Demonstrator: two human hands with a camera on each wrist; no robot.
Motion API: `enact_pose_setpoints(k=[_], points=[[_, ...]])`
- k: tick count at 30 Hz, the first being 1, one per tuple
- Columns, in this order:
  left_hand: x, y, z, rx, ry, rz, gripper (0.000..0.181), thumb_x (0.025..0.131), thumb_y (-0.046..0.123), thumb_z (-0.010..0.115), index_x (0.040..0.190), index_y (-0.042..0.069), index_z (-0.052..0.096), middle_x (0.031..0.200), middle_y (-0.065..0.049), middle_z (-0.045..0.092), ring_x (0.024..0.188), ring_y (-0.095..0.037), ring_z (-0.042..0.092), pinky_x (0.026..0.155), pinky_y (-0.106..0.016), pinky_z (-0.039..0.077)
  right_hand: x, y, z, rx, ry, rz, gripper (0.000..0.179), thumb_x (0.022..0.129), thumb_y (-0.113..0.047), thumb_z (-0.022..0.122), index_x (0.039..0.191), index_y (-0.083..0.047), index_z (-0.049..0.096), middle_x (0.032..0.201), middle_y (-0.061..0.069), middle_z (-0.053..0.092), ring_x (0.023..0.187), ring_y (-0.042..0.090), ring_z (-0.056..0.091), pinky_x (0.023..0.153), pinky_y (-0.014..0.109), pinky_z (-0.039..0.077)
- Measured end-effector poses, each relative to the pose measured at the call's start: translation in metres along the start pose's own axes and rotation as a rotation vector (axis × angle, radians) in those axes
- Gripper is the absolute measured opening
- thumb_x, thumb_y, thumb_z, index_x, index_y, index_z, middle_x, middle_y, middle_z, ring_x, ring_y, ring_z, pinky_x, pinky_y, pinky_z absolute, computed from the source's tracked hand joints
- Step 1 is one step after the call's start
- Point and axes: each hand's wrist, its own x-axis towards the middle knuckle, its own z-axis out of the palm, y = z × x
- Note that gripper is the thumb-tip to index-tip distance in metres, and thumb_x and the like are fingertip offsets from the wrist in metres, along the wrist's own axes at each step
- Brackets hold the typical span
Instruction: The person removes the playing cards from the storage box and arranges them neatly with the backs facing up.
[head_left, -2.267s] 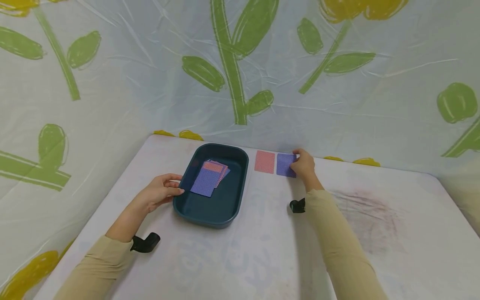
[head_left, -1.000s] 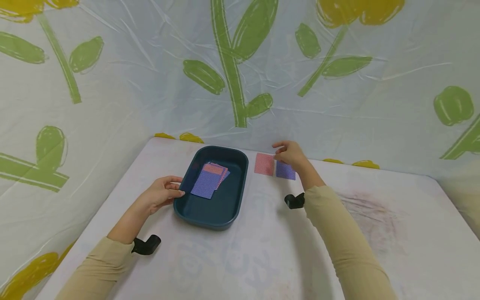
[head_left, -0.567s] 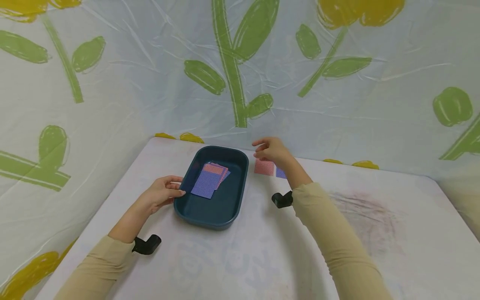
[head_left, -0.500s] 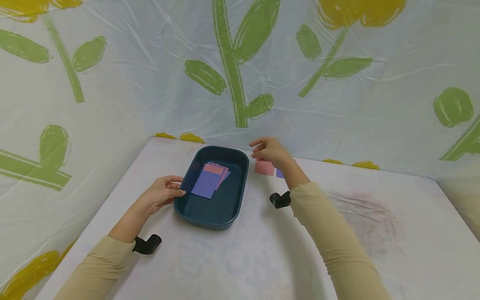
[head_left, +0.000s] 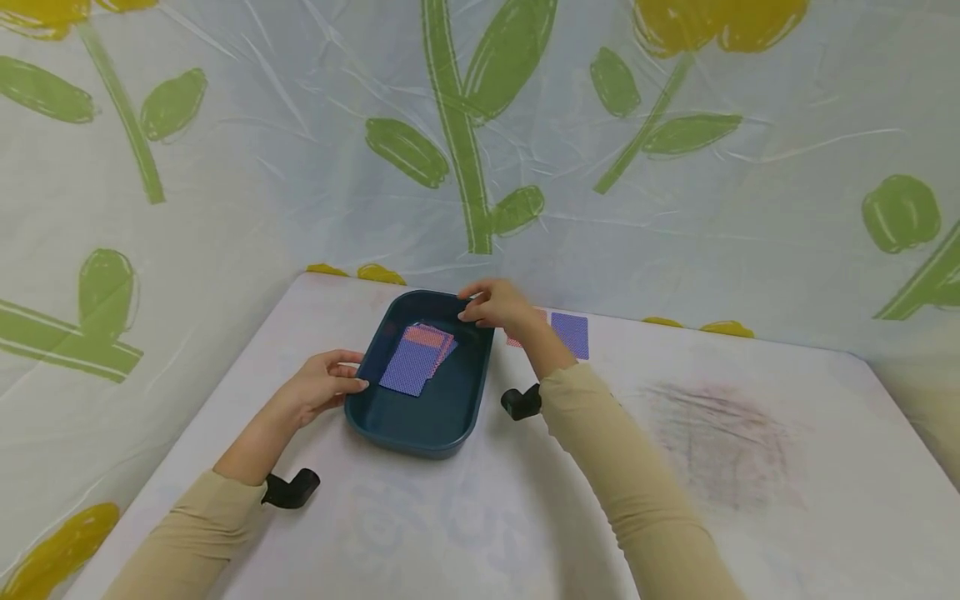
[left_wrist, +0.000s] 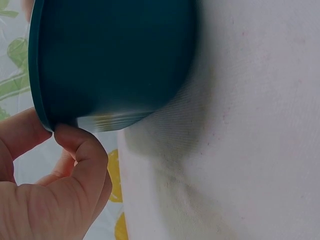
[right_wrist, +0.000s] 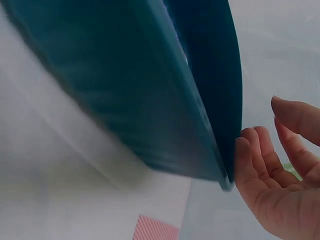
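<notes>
Left hand (head_left: 321,388) grips the tray (head_left: 423,423) by its rim.

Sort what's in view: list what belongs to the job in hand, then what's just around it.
Likely in the job:
tray, rim pinched by the left hand
card pile inside it
red card and blue card, outside it
right hand, at its far right corner

Just around:
white table
flower-print sheet
black wrist devices
</notes>
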Motion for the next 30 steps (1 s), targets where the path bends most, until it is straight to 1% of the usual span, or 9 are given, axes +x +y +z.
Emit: enact_pose_setpoints(k=[4, 10, 15, 17, 21, 23, 26, 30], points=[[0.000, 0.000, 0.000, -0.002, 0.003, -0.006, 0.053, 0.086, -0.001, 0.062, 0.133, -0.007, 0.038, 0.088, -0.005, 0.049, 0.078, -0.013, 0.050, 0.067, -0.025, 0.046, 0.003, -0.003, 0.013, 0.023, -0.021, -0.001, 0.040, 0.082, 0.002, 0.066, 0.121, 0.003, 0.056, 0.086, 0.008, 0.055, 0.092, 0.030, 0.057, 0.089, 0.043, 0.045], [0.000, 0.001, 0.001, 0.001, 0.008, -0.012, 0.053, 0.086, -0.001, 0.062, 0.133, -0.007, 0.038, 0.089, -0.005, 0.049, 0.078, -0.013, 0.049, 0.066, -0.025, 0.045, 0.008, -0.004, 0.028, 0.025, -0.024, -0.001, 0.039, 0.081, 0.002, 0.067, 0.119, 0.003, 0.057, 0.084, 0.007, 0.055, 0.090, 0.028, 0.057, 0.089, 0.043, 0.045], [0.000, 0.001, 0.001, 0.003, 0.011, -0.014, 0.053, 0.086, -0.001, 0.062, 0.133, -0.007, 0.038, 0.089, -0.005, 0.049, 0.078, -0.014, 0.049, 0.066, -0.025, 0.045, 0.014, -0.003, 0.038, 0.040, -0.036, 0.007, 0.042, 0.081, 0.003, 0.066, 0.122, 0.004, 0.055, 0.083, 0.008, 0.055, 0.097, 0.033, 0.058, 0.090, 0.044, 0.044], [0.000, 0.001, 0.000, 0.004, 0.013, -0.015, 0.053, 0.086, -0.001, 0.062, 0.133, -0.007, 0.038, 0.089, -0.005, 0.049, 0.079, -0.014, 0.050, 0.067, -0.024, 0.045, 0.016, -0.002, 0.042, 0.041, -0.035, 0.020, 0.042, 0.081, 0.003, 0.065, 0.122, 0.004, 0.055, 0.083, 0.007, 0.055, 0.095, 0.030, 0.058, 0.091, 0.045, 0.044], [0.000, 0.000, 0.000, 0.006, 0.007, -0.013, 0.054, 0.086, 0.000, 0.062, 0.133, -0.007, 0.038, 0.090, -0.005, 0.048, 0.079, -0.013, 0.049, 0.067, -0.024, 0.045, 0.019, 0.000, 0.050, 0.043, -0.003, 0.028, 0.041, 0.081, 0.004, 0.065, 0.121, 0.004, 0.056, 0.080, 0.007, 0.055, 0.080, 0.021, 0.056, 0.088, 0.046, 0.045], [0.000, 0.000, 0.000, 0.007, 0.006, -0.012, 0.054, 0.086, 0.000, 0.062, 0.133, -0.007, 0.038, 0.090, -0.005, 0.048, 0.079, -0.013, 0.049, 0.067, -0.024, 0.046, 0.020, 0.002, 0.053, 0.010, 0.017, 0.017, 0.039, 0.080, 0.005, 0.065, 0.119, 0.004, 0.058, 0.079, 0.006, 0.055, 0.074, 0.019, 0.054, 0.086, 0.047, 0.045], [0.000, 0.001, 0.000, 0.007, 0.003, -0.013, 0.054, 0.086, 0.000, 0.063, 0.133, -0.006, 0.038, 0.090, -0.005, 0.049, 0.079, -0.013, 0.050, 0.067, -0.024, 0.046, 0.022, 0.008, 0.058, -0.085, 0.031, -0.006, 0.038, 0.079, 0.004, 0.068, 0.116, 0.003, 0.060, 0.077, 0.005, 0.054, 0.069, 0.017, 0.052, 0.080, 0.045, 0.047], [0.001, 0.001, 0.001, 0.010, 0.006, -0.019, 0.054, 0.086, 0.000, 0.063, 0.133, -0.006, 0.038, 0.090, -0.005, 0.050, 0.080, -0.014, 0.050, 0.068, -0.024, 0.046, 0.024, 0.013, 0.065, -0.215, 0.034, -0.024, 0.040, 0.075, 0.002, 0.073, 0.113, 0.001, 0.062, 0.079, 0.004, 0.053, 0.069, 0.015, 0.051, 0.072, 0.037, 0.048]])
